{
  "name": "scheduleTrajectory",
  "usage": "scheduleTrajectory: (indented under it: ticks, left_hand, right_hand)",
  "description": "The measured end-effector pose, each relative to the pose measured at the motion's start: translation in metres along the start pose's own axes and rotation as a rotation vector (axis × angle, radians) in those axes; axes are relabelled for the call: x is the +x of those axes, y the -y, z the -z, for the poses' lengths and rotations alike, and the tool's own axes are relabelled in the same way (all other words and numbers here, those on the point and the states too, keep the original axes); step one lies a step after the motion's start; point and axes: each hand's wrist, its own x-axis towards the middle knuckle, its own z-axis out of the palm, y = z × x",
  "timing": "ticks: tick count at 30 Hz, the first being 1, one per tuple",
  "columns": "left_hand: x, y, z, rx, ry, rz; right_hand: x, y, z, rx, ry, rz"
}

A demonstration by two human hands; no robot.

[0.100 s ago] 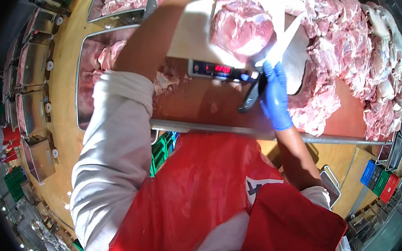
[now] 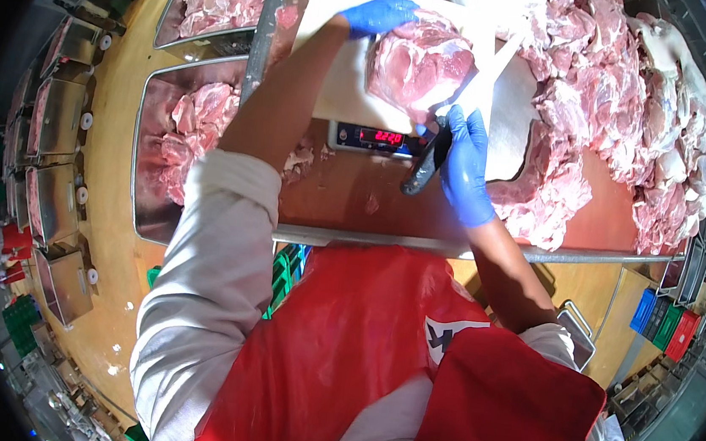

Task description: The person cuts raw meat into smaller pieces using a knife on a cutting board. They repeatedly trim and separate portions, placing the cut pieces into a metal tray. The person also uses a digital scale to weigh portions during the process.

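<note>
A large round cut of raw meat (image 2: 419, 61) lies on a white board (image 2: 333, 70), above a scale with a lit red display (image 2: 380, 137). My left hand (image 2: 379, 16), in a blue glove, rests with outstretched fingers against the meat's far left edge. Beside the near right side of the meat, my right hand (image 2: 468, 168), also gloved in blue, holds a knife by its black handle (image 2: 427, 160). The handle points down and to the left. Glare around the meat's right edge makes the blade hard to make out.
Meat pieces (image 2: 580, 115) are heaped along the right of the brown work surface (image 2: 355, 204). On the left stand two metal tubs (image 2: 149, 116) containing meat. A metal edge (image 2: 368, 241) runs along the front. Crates (image 2: 667, 317) stand at the far right.
My left hand has come down from the top of the view onto the meat's edge. My right hand with the knife has shifted slightly left. The whole view has moved a little.
</note>
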Motion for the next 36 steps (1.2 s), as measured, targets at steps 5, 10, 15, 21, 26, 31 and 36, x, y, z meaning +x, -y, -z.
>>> scheduleTrajectory:
  ticks: [5,10,15,21,26,31,36]
  left_hand:
    - [-0.048,-0.066,-0.016,0.342,-0.143,0.230]
    - [-0.118,-0.133,-0.074,-0.476,-0.838,0.510]
    - [-0.136,-0.160,-0.088,-0.620,-0.925,0.684]
    - [-0.115,-0.183,-0.077,-0.459,-1.016,0.827]
    - [-0.113,-0.186,-0.080,-0.425,-1.123,0.727]
    - [-0.112,-0.191,-0.081,-0.393,-1.133,0.702]
    - [-0.123,-0.183,-0.097,-0.304,-1.151,0.695]
  right_hand:
    - [0.037,0.018,-0.002,-0.362,-0.121,0.115]
    - [0.121,0.063,0.017,-0.856,0.122,0.356]
    - [0.048,0.086,-0.030,-1.237,0.231,0.465]
    - [0.023,0.015,-0.035,-1.364,0.529,0.452]
    - [0.032,0.028,-0.072,-1.623,0.569,0.530]
    - [0.027,0.025,-0.042,-1.713,0.644,0.489]
    - [-0.002,0.040,0.051,-1.891,0.700,0.381]
